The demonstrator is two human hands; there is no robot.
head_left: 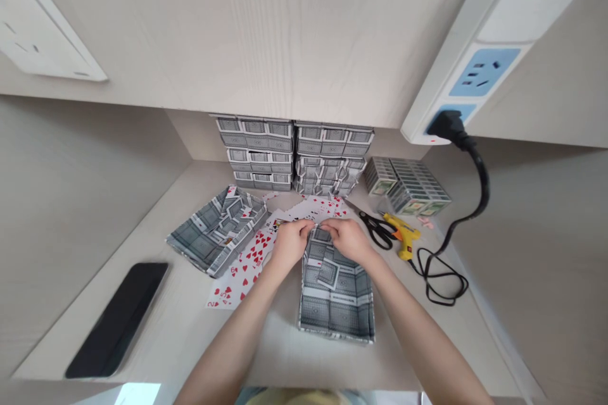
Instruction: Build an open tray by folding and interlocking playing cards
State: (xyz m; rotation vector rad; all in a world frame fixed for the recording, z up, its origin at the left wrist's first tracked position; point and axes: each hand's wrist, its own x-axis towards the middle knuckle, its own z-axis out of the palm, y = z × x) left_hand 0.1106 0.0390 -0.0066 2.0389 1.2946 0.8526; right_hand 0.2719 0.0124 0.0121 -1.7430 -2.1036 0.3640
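Note:
In front of me on the desk lies an open box made of playing cards (337,310), its grey patterned card backs showing inside. My left hand (293,242) pinches the far rim of this box at its left corner. Close beside it, my right hand (348,239) grips the same far rim, thumb and fingers pressed together. Loose playing cards (244,272), mostly hearts, are spread face up to the left of the box and beyond it. A second open card box (221,228) sits tilted at the left, with some cards inside it.
Stacked card boxes (261,142) stand against the back wall. Right of them are clear cases (408,183). Black scissors (377,229) and a yellow glue gun (403,234) with a looped black cord (444,297) lie right. A phone (118,319) is left; a power strip (475,76) hangs above.

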